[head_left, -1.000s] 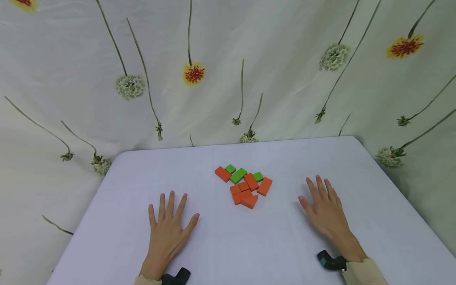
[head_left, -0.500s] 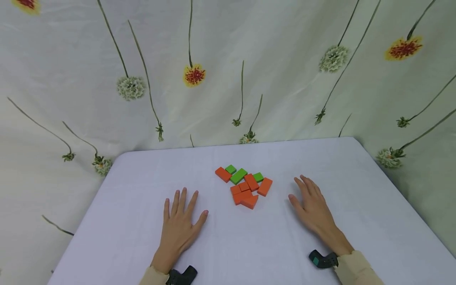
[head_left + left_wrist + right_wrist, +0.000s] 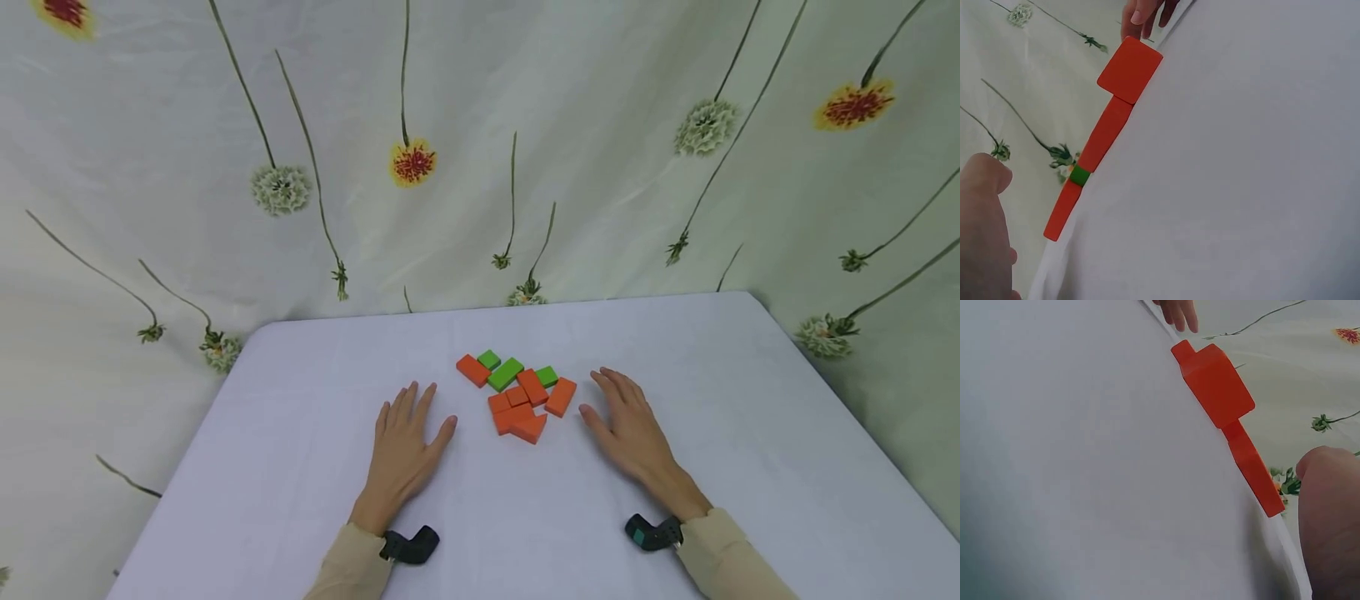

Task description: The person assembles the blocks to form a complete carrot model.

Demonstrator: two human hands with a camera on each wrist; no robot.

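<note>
A cluster of flat orange blocks (image 3: 517, 407) and green blocks (image 3: 505, 372) lies in the middle of the white table (image 3: 300, 467). My left hand (image 3: 408, 437) rests flat on the cloth just left of the cluster, fingers straight and spread. My right hand (image 3: 626, 425) lies flat just right of it, fingertips close to an orange block (image 3: 560, 397). Neither hand holds anything. The left wrist view shows orange blocks (image 3: 1124, 81) edge-on with a green block (image 3: 1079, 175) among them. The right wrist view shows orange blocks (image 3: 1219, 384) edge-on.
A floral curtain (image 3: 480, 150) hangs behind and around the table. The table's far edge (image 3: 495, 307) runs just beyond the blocks, and its right edge (image 3: 855, 417) slants toward me. Small black devices (image 3: 411, 546) sit at both wrists.
Both hands have slid forward and inward across the cloth, closing in on the block cluster from either side. The blocks have not moved.
</note>
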